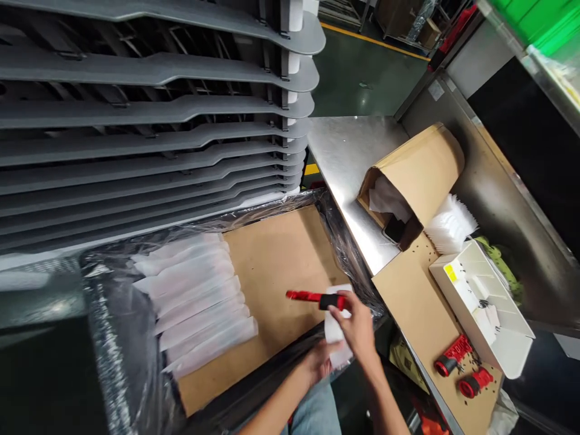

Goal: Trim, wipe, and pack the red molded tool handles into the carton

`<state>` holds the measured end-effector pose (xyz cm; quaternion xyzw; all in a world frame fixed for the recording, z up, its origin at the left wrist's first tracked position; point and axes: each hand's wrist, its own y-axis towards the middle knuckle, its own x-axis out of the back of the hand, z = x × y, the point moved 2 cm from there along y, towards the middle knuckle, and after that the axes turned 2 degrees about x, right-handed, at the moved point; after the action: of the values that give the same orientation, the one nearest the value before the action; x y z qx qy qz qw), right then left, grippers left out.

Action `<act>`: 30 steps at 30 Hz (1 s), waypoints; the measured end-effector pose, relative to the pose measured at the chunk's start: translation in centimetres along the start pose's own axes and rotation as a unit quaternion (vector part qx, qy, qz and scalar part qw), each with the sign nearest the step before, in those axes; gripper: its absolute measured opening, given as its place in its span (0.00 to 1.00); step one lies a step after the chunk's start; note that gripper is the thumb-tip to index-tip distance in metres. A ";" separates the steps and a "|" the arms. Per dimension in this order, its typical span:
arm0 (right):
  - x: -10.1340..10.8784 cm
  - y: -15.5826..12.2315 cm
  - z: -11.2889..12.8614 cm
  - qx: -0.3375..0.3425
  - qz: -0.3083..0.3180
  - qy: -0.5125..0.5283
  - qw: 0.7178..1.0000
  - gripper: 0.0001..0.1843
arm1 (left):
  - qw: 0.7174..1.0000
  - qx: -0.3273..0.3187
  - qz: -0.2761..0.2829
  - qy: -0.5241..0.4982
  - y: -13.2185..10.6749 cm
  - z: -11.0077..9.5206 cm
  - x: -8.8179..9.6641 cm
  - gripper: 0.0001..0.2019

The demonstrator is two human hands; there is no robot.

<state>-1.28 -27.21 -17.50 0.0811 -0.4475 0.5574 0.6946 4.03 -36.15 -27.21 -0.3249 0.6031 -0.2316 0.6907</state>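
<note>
My right hand (357, 321) is closed around the black-collared end of a slim red part (304, 296), which points left over the box. Lower down, my left hand (319, 361) pinches a white foam sleeve (335, 335), which hangs just behind and below the red part. Whether the part's end touches the sleeve, I cannot tell. Beneath both hands is the near right corner of a box lined with dark plastic (348, 241), with a brown cardboard sheet (272, 260) inside. Several white-wrapped pieces (199, 290) lie side by side on the sheet's left half.
Stacked grey panels (158, 115) rise behind the box. On the steel bench (338, 157) at right are a tipped carton (417, 169) with a phone (393, 229), white sleeves (452, 223), a white divided tray (480, 302) and two red-and-black parts (453, 355).
</note>
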 end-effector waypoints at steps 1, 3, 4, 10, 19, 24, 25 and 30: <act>2.7 -1.2 -0.9 -0.013 -0.036 0.039 0.999 0.23 | 0.999 -0.025 -0.020 -0.006 0.5 -1.2 -0.5 0.11; 6.7 -4.3 -3.0 -0.046 -0.094 0.118 0.987 0.29 | 0.995 -0.078 -0.059 -0.028 1.2 -3.7 -1.3 0.09; 7.8 -6.0 -4.1 -0.076 -0.118 0.180 0.974 0.31 | 0.991 -0.102 -0.072 -0.038 1.5 -4.9 -1.8 0.08; 4.6 -12.6 -8.3 -0.251 -0.189 0.433 0.845 0.30 | 0.978 -0.177 -0.090 -0.069 2.1 -8.1 -4.8 0.10; 3.0 -11.7 -6.1 -0.243 -0.236 0.436 0.834 0.31 | 0.975 -0.211 -0.045 -0.052 0.7 -6.5 -6.8 0.10; 1.6 -11.6 -5.7 -0.260 -0.200 0.459 0.825 0.34 | 0.985 -0.169 0.013 -0.025 0.1 -5.8 -7.3 0.13; 1.5 -11.5 -5.6 -0.266 -0.195 0.459 0.825 0.34 | 0.987 -0.159 0.023 -0.020 0.0 -5.6 -7.3 0.13; 1.9 -10.3 -5.0 -0.244 -0.196 0.444 0.840 0.35 | 0.991 -0.123 0.044 0.003 -0.6 -3.7 -6.7 0.13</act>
<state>10.11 -26.55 -15.08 -0.2606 -0.1876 0.2587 0.9110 -0.71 -32.45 -22.45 -0.3802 0.6426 -0.1261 0.6532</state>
